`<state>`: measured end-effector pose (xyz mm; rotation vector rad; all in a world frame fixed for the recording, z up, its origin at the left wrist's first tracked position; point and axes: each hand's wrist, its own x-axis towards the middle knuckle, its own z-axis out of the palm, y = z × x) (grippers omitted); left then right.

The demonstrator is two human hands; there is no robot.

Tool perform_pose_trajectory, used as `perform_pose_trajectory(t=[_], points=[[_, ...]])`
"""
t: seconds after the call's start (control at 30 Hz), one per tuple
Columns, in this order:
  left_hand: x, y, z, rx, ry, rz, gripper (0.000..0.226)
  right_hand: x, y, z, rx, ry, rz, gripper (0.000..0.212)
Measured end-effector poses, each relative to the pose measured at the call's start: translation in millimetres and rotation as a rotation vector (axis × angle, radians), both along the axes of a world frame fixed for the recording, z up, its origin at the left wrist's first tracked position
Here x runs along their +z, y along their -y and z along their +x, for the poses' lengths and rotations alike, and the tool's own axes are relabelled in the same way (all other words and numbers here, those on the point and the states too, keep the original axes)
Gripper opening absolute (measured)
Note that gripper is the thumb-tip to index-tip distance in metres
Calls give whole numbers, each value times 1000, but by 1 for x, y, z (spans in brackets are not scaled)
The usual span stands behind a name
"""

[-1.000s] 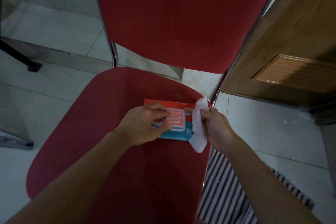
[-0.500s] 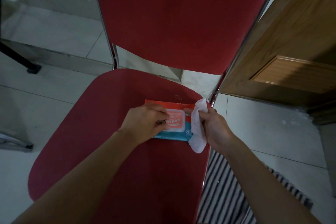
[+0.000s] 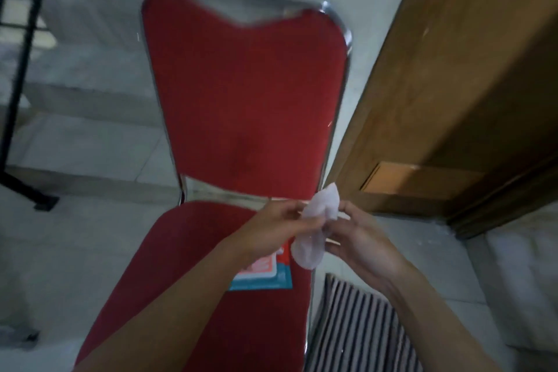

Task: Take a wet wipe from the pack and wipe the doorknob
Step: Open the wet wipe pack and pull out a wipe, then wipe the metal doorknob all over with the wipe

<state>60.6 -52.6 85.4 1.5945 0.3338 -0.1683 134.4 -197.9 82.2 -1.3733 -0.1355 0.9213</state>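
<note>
A white wet wipe [image 3: 314, 232] hangs crumpled between both hands, above the right edge of the red chair seat [image 3: 169, 266]. My left hand [image 3: 277, 226] pinches its left side and my right hand [image 3: 359, 235] grips its right side. The red and blue wipes pack [image 3: 265, 275] lies flat on the seat below the hands, partly hidden by my left wrist. The wooden door [image 3: 447, 84] stands to the right. Its doorknob is out of view.
The chair's red backrest [image 3: 247, 90] with a chrome frame rises straight ahead. A striped mat [image 3: 356, 329] lies on the tiled floor at the lower right. A black metal stand [image 3: 18, 84] is at the far left.
My left hand left the pack and rose to take hold of the wipe together with my right hand. The view tilted up, so the whole backrest shows now.
</note>
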Motion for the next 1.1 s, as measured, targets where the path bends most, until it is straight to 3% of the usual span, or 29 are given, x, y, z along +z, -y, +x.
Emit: perform_pose_trajectory(t=[0.1, 0.17, 0.3, 0.43, 0.57, 0.67, 0.77, 0.87, 0.93, 0.97, 1.1], points=[[63, 4, 18, -98, 88, 119, 7, 75, 21, 10, 1, 162, -5, 24], [108, 12, 31, -112, 145, 107, 14, 125, 36, 18, -14, 277, -29, 24], [199, 42, 58, -165, 264, 73, 6, 222, 74, 33, -63, 525, -45, 16], [260, 72, 85, -279, 287, 150, 7, 292, 113, 46, -128, 831, -24, 11], [303, 111, 121, -239, 330, 241, 4, 336, 163, 61, -119, 1066, -45, 26], [334, 149, 152, -202, 375, 237, 17, 356, 208, 78, -43, 1098, -131, 25], [358, 187, 177, -224, 423, 201, 16, 366, 248, 98, -65, 1018, -36, 8], [371, 230, 204, -261, 462, 201, 27, 365, 287, 127, -293, 939, 95, 28], [376, 258, 221, -261, 495, 230, 37, 363, 307, 144, -432, 870, 139, 26], [378, 272, 228, -260, 518, 235, 40, 363, 314, 151, -452, 834, 135, 22], [380, 317, 259, -265, 579, 243, 43, 355, 347, 178, -349, 694, 18, 43]])
